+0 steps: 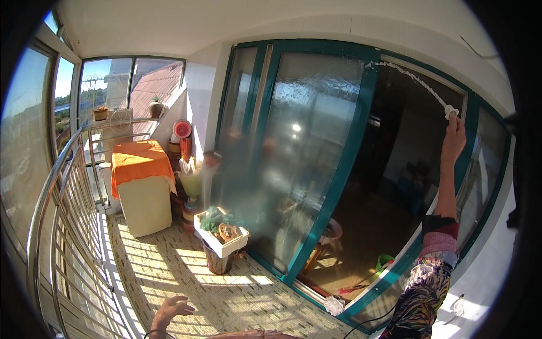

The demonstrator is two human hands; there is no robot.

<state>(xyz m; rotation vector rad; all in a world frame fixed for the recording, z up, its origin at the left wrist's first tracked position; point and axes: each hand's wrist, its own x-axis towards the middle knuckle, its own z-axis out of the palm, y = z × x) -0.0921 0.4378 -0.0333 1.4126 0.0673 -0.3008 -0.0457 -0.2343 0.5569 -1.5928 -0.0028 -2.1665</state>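
My right hand [453,135] is raised high at the right, its fingers closed on a small white object [450,111] whose exact kind I cannot make out. From it a ragged white streak [415,81], looking like water, runs up and left across the top of the doorway to the green-framed sliding glass door [316,147]. The upper glass has a wet, rippled patch, and its lower part looks misted. My left hand [174,308] is low over the tiled floor, fingers apart, holding nothing.
A metal railing [59,198] lines the left side. Beyond it stands a pale cabinet [144,206] under an orange cloth [141,161]. A white foam box [228,247] sits on a bucket [215,263] near the door. A white crumpled thing [334,305] lies at the sill.
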